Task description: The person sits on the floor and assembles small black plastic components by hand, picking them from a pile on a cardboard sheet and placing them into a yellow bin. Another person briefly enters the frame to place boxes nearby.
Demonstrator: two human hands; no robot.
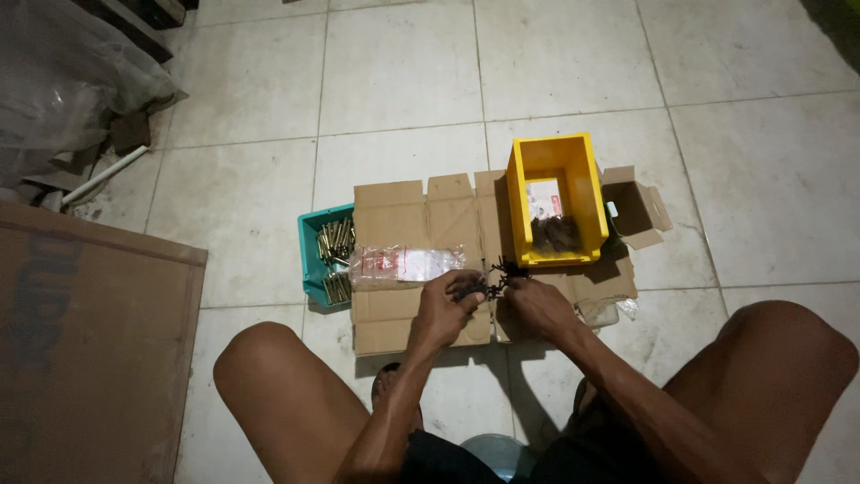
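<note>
On the tiled floor [403, 72] lies a flattened cardboard sheet [394, 211], and the person sits low over it, knees out to both sides. Both hands meet above the sheet's near edge. Left hand [443, 309] curled closed around a bunch of small dark screws [470, 287], fingers wrapped over them. Right hand [533, 305] pinched shut on more of the same dark pieces [506, 269], fingertips just touching the left-hand bunch. Exact count not readable.

Yellow plastic bin [573, 161] stands on the cardboard just beyond the right hand, open top, a pile of dark screws in its near end and a white label card lying further back. Teal bin [311, 242] sits at the sheet's left edge on the floor, holding brass-coloured cylindrical pieces [336, 242] stacked lengthwise. Clear plastic bag [403, 263] with red-and-white printing lies flat on the cardboard between the teal bin and the left hand, touching neither hand; contents unclear. Big brown cardboard panel [90, 341] on the floor at far left. Crumpled clear plastic sheeting [63, 81] in the upper left corner.
</note>
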